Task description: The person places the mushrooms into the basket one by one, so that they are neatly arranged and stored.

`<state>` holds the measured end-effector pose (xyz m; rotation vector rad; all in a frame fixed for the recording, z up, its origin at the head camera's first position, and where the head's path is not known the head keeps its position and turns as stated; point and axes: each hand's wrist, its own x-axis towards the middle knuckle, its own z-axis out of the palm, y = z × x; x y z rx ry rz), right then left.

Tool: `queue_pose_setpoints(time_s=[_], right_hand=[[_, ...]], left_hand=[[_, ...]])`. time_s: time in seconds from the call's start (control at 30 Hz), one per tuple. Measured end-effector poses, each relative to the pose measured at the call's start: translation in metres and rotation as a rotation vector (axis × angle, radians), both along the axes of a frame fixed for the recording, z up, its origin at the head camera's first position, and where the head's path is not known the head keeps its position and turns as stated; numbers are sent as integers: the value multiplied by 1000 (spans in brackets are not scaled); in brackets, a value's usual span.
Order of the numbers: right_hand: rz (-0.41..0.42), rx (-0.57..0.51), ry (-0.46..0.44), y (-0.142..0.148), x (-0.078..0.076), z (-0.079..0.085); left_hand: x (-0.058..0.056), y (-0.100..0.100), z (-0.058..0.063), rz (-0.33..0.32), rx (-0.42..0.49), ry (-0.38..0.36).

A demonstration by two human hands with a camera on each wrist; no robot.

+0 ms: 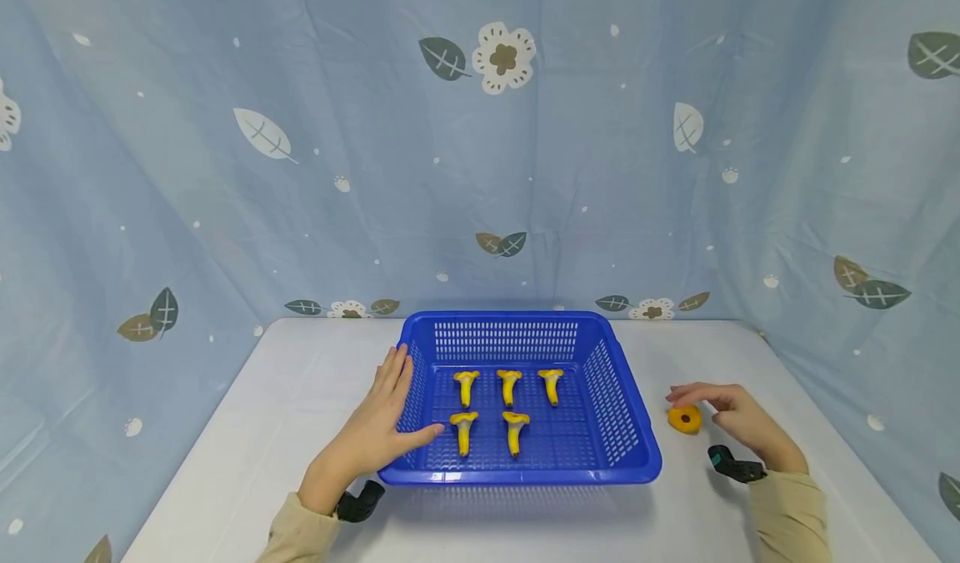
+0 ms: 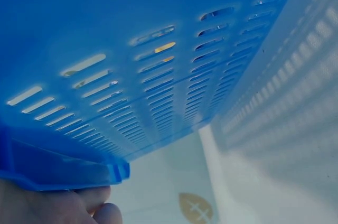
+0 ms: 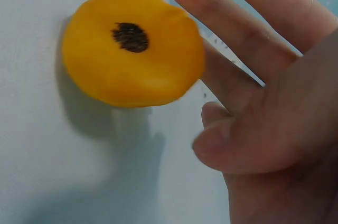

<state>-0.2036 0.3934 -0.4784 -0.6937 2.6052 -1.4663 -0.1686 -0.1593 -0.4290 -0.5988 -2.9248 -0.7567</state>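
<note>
My left hand [image 1: 384,429] rests on the left rim of a blue plastic basket [image 1: 517,477], its fingers straight along the rim and the thumb over the front left corner. In the left wrist view, part of that hand [image 2: 58,205] shows at the rim beside the slotted wall [image 2: 158,76]. Inside the basket lie several yellow trumpet-shaped mushrooms [image 1: 513,434] in two rows. To the right of the basket, my right hand [image 1: 738,417] reaches over a squat, round, yellow-orange piece [image 3: 132,71] with a dark brown centre. Its fingers are extended beside the piece, thumb apart.
A white table [image 1: 225,463] carries the basket, with table surface on both sides of it. Behind and around hangs a light blue curtain [image 1: 390,196] with leaf and flower prints. Black wrist cameras [image 1: 360,503] are worn at both wrists.
</note>
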Motion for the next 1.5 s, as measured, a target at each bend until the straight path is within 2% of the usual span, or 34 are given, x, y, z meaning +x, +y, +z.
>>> queue_pose_setpoints(time_s=[0.13, 0.47, 1.0, 1.17, 1.3, 1.5], right_hand=[[-9, 1, -46, -5, -3, -2], [-100, 77, -103, -15, -2, -4], [-211, 198, 0, -20, 3, 11], [-233, 164, 24, -22, 3, 16], [-231, 89, 28, -24, 4, 19], [-203, 13, 70, -30, 8, 32]], left_hand=[[0, 0, 0, 1, -4, 7], [1, -1, 0, 2, -9, 15], [1, 0, 1, -6, 8, 26], [1, -1, 1, -6, 5, 25], [0, -1, 1, -5, 2, 12], [0, -1, 1, -6, -1, 8]])
